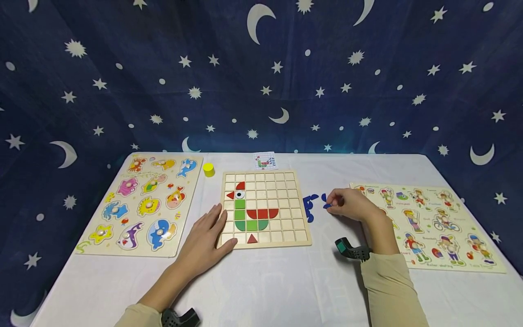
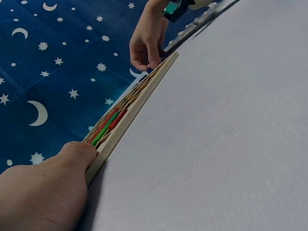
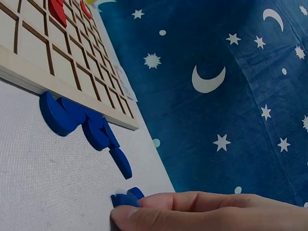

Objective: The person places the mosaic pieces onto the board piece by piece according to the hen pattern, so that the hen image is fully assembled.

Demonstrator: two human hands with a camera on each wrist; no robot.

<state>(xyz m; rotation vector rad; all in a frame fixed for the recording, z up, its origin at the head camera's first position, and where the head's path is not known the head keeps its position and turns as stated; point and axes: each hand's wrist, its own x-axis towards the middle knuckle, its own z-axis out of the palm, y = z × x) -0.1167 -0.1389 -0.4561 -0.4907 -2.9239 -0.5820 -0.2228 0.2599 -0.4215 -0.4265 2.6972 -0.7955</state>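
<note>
A wooden grid board [image 1: 282,232] lies mid-table, with red, green and eye-marked pieces set in some of its squares. My left hand [image 1: 206,240] rests on the board's left edge, fingers spread and fairly straight. To the right of the board, my right hand [image 1: 347,204] pinches a blue piece [image 3: 126,199] between thumb and fingertips. Another blue piece [image 1: 324,197] lies just beyond those fingertips. Several more blue pieces [image 3: 60,118], rounded on one side, lie in a cluster along the board's right edge.
A sea-animal peg puzzle [image 1: 136,181] lies on the left and a sports-figure puzzle [image 1: 433,227] on the right, partly under the right forearm. Behind the board are a small pattern card [image 1: 265,161] and a yellow cylinder [image 1: 209,170]. A star-patterned cloth [image 1: 229,100] hangs behind the table.
</note>
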